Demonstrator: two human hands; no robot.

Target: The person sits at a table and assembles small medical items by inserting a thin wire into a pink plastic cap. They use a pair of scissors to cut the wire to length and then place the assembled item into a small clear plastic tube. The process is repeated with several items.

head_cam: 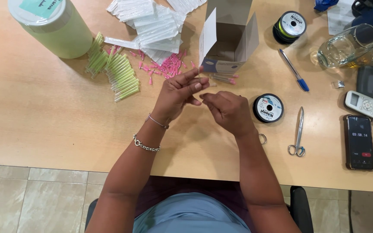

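1. At the far left of the wooden tabletop stands a large pale-green plastic jar with a white lid. Just right of it lies a loose heap of light-green slim plastic tubes.
2. Further right, scattered small pink plastic caps lie in front of a pile of clear flat sleeve packets.
3. Your left hand is raised over the middle of the tabletop, thumb and forefinger pressed together on a thin, pale, needle-like piece that sticks up from the fingertips; the rest of it is too small to make out.
4. Your right hand sits just beside the left, fingers curled inward toward it; whether it pinches anything you cannot tell from here.
5. That thin piece looks very light, stiff and easy to drop or bend. Judging by its size, grip it near the base with the fingertips, not the tip.
6. Behind your hands stands an open white cardboard box.
7. To the right lie a black spool of line, steel scissors, a blue pen and a black phone.
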